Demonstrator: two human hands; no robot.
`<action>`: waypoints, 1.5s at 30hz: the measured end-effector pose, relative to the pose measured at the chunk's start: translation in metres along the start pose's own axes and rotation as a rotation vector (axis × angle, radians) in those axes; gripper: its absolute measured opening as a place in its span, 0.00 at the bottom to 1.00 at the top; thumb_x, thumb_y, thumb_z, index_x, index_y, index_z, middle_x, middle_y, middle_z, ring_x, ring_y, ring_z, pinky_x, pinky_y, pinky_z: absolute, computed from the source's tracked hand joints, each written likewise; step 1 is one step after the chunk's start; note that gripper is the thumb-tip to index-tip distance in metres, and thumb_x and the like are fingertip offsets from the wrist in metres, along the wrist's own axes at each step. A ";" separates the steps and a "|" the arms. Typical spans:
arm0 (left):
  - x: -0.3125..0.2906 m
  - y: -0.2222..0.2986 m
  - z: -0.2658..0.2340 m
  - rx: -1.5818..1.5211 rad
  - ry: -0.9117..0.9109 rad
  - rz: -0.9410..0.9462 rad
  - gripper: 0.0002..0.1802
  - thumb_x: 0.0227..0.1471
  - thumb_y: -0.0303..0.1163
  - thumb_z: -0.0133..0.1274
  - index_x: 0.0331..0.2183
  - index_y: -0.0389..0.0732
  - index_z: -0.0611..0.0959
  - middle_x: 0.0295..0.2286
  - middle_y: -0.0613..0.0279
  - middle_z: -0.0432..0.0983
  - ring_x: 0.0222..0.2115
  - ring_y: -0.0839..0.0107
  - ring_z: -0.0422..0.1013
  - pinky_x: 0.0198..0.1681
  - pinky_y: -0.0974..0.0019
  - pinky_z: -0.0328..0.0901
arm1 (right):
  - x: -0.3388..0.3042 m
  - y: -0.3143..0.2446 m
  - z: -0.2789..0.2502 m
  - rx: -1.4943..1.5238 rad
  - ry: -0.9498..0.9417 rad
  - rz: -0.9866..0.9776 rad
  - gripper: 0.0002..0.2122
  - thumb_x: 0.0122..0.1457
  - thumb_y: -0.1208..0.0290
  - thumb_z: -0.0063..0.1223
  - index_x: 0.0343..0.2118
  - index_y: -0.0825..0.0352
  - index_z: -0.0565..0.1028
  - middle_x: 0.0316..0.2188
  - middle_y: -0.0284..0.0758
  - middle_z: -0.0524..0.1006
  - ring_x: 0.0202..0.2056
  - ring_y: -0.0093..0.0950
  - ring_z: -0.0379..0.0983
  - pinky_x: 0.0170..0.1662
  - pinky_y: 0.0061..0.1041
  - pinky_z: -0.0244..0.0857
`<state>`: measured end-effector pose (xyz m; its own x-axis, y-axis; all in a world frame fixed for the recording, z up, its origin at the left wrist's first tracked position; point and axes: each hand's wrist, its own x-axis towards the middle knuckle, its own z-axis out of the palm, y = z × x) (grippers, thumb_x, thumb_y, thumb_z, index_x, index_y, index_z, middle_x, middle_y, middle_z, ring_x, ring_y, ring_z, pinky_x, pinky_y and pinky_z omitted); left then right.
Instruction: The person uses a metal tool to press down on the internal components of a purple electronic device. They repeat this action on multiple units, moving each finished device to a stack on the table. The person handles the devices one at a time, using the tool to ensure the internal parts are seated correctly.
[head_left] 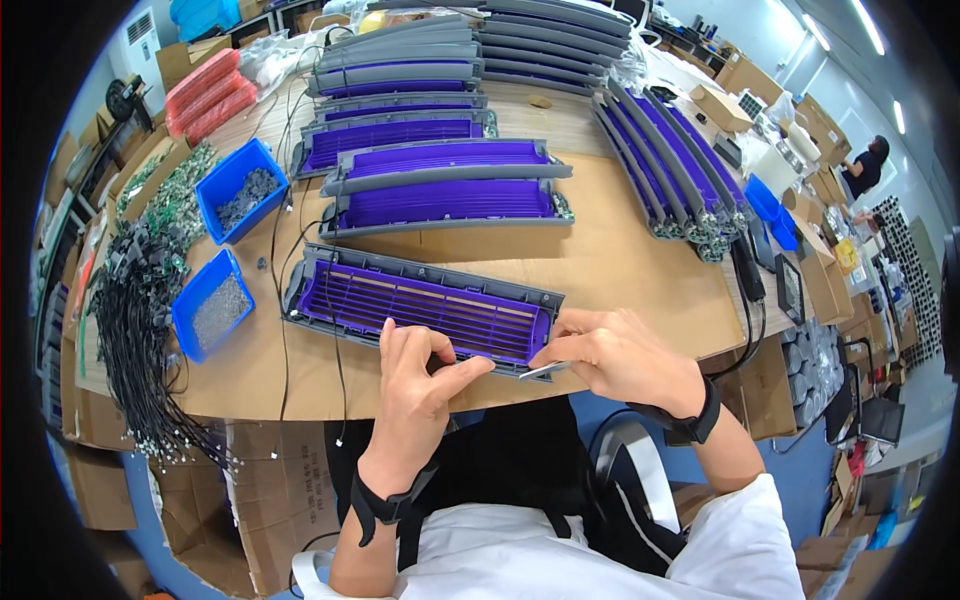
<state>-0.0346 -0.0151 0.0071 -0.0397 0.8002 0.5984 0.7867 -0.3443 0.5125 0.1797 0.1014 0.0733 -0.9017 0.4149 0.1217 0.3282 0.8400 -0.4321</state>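
In front of me lies a long housing with a grey frame and a purple slatted grille (425, 300), slightly tilted on the cardboard. My left hand (412, 385) grips its near edge, with the thumb stretched along the rim toward the right and the other fingers bent over the frame. My right hand (625, 358) is closed at the housing's near right corner. Between its thumb and fingers is a small flat pale piece (546, 371), touching or very close to the corner; its far end is hidden by the fingers.
More purple and grey housings (445, 200) lie in rows beyond, with a stack (670, 165) at the right. Left are two blue bins of small parts (258, 158) (232, 262), a bundle of black cables (145, 340) and green circuit boards (185, 180). Black cords (285, 330) cross the cardboard.
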 end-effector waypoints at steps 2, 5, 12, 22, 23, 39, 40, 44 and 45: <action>0.000 0.002 -0.003 0.027 -0.018 -0.021 0.16 0.40 0.21 0.57 0.31 0.54 0.87 0.28 0.66 0.62 0.35 0.63 0.65 0.59 0.36 0.51 | -0.002 0.004 0.001 0.064 0.073 -0.016 0.17 0.44 0.86 0.52 0.36 0.61 0.82 0.31 0.38 0.76 0.28 0.39 0.74 0.30 0.35 0.66; 0.001 0.001 -0.006 0.079 -0.013 -0.032 0.16 0.39 0.21 0.57 0.31 0.53 0.87 0.29 0.65 0.64 0.42 0.60 0.67 0.58 0.33 0.50 | -0.008 0.016 -0.001 0.216 0.182 0.060 0.10 0.52 0.83 0.54 0.35 0.65 0.82 0.27 0.34 0.75 0.26 0.28 0.73 0.28 0.29 0.64; -0.006 0.017 0.000 0.102 0.057 -0.100 0.12 0.41 0.31 0.66 0.33 0.49 0.86 0.38 0.63 0.71 0.57 0.51 0.60 0.61 0.36 0.42 | 0.003 0.022 -0.015 0.578 -0.122 0.515 0.06 0.60 0.73 0.56 0.32 0.72 0.79 0.23 0.31 0.79 0.28 0.16 0.70 0.34 0.21 0.62; -0.007 0.039 0.036 0.060 0.104 -0.129 0.13 0.37 0.35 0.70 0.29 0.49 0.84 0.35 0.68 0.73 0.53 0.56 0.65 0.62 0.31 0.34 | 0.008 0.034 -0.009 0.811 -0.347 0.499 0.05 0.57 0.73 0.58 0.30 0.68 0.81 0.22 0.31 0.80 0.28 0.17 0.71 0.43 0.21 0.61; -0.008 0.037 0.035 0.045 0.102 -0.123 0.13 0.37 0.34 0.70 0.29 0.48 0.84 0.34 0.68 0.73 0.52 0.56 0.66 0.62 0.31 0.33 | 0.008 0.033 -0.008 0.836 -0.362 0.515 0.05 0.57 0.73 0.59 0.30 0.69 0.81 0.22 0.32 0.81 0.28 0.17 0.72 0.44 0.21 0.61; -0.013 0.027 0.032 -0.034 0.135 -0.072 0.11 0.37 0.34 0.70 0.27 0.49 0.85 0.32 0.70 0.74 0.48 0.60 0.71 0.62 0.27 0.28 | 0.005 0.017 0.006 0.884 -0.249 0.380 0.05 0.56 0.73 0.62 0.29 0.69 0.78 0.24 0.29 0.79 0.24 0.16 0.69 0.28 0.19 0.61; -0.013 0.027 0.032 -0.035 0.136 -0.070 0.12 0.36 0.33 0.71 0.27 0.48 0.85 0.33 0.69 0.74 0.48 0.59 0.71 0.62 0.29 0.29 | 0.005 0.016 0.007 0.847 -0.175 0.350 0.05 0.57 0.73 0.62 0.28 0.68 0.78 0.23 0.28 0.78 0.23 0.16 0.67 0.26 0.20 0.59; -0.011 0.030 0.032 -0.028 0.129 -0.085 0.13 0.34 0.33 0.71 0.27 0.47 0.85 0.34 0.66 0.75 0.49 0.57 0.71 0.63 0.31 0.30 | 0.009 0.025 0.024 0.510 0.085 0.166 0.04 0.58 0.72 0.61 0.29 0.65 0.79 0.27 0.29 0.78 0.28 0.22 0.67 0.29 0.22 0.61; -0.011 0.031 0.032 -0.026 0.124 -0.094 0.13 0.35 0.33 0.71 0.27 0.47 0.85 0.34 0.66 0.75 0.49 0.57 0.71 0.63 0.31 0.30 | 0.010 0.027 0.029 0.439 0.138 0.125 0.04 0.58 0.71 0.62 0.29 0.63 0.79 0.28 0.29 0.78 0.28 0.26 0.68 0.30 0.22 0.61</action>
